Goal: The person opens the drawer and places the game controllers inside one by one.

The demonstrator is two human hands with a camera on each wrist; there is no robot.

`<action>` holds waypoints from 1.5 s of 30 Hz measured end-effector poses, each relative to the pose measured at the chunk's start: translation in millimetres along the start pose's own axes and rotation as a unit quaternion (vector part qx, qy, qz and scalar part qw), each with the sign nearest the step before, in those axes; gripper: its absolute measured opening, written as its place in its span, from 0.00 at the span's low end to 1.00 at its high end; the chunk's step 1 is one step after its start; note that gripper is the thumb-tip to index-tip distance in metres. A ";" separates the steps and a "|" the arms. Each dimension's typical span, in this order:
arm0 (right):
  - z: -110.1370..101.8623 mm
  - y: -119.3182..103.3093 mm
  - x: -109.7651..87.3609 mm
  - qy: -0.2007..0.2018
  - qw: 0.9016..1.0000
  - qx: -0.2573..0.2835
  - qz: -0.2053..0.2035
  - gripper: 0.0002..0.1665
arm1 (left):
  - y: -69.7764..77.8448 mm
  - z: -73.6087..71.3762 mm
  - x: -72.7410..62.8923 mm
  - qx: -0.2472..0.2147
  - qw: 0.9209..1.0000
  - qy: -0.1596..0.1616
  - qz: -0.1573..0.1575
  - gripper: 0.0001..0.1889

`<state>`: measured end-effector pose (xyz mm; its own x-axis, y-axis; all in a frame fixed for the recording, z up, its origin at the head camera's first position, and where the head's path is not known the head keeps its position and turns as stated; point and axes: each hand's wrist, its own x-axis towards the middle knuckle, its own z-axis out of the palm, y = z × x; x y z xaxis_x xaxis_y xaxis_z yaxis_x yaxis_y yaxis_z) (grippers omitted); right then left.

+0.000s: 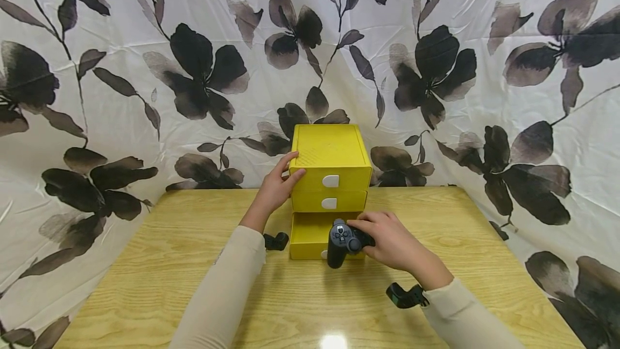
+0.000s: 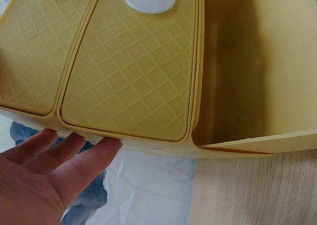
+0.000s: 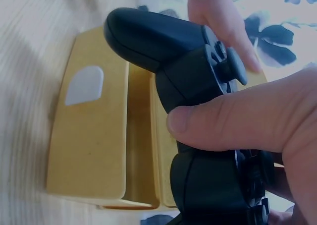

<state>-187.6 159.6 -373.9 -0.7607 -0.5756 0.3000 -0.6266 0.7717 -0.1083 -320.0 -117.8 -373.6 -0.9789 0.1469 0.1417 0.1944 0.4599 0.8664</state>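
Note:
A yellow drawer unit (image 1: 331,144) with white tabs stands on the table. Its bottom drawer (image 1: 302,249) is pulled out, and the part of the inside seen in the left wrist view looks bare. My left hand (image 1: 276,187) rests against the unit's left side near the top; in the left wrist view its extended fingers (image 2: 89,165) touch the side wall. A black game controller (image 1: 340,238) is in my right hand (image 1: 394,244), held in front of and above the pulled-out drawer. In the right wrist view the thumb (image 3: 213,126) presses along the controller's edge between its grips.
The wood-grain table (image 1: 194,252) spreads out on both sides of the unit. White cloth (image 1: 339,90) with dark flowers hangs behind and around it. The two upper drawers (image 1: 310,201) are closed. A black wrist camera (image 1: 406,296) sits at the right wrist.

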 end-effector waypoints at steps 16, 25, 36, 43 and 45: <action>2.1 -6.4 21.9 0.046 0.998 0.017 0.027 0.32 | 0.1 -0.9 0.6 0.005 1.000 0.002 -0.004 0.34; 9.1 -6.6 31.3 0.081 0.996 0.008 0.034 0.32 | -0.9 -1.0 0.7 0.003 1.000 0.002 -0.005 0.33; 18.6 -7.1 42.2 0.120 0.992 0.006 0.033 0.33 | -0.2 -0.5 -0.2 0.003 1.000 0.000 -0.005 0.33; 24.1 -7.3 48.5 0.139 0.990 0.003 0.027 0.32 | -0.9 0.2 0.3 0.004 1.000 0.000 -0.003 0.33; 26.2 -7.0 50.7 0.140 0.990 0.002 0.028 0.33 | -1.0 0.7 0.5 0.002 1.000 0.001 -0.001 0.33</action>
<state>-226.2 118.0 -382.8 -0.7179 -0.4348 0.5437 -0.5862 0.7988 -0.1351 -320.6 -117.6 -374.8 -0.9793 0.1452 0.1410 0.1933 0.4642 0.8644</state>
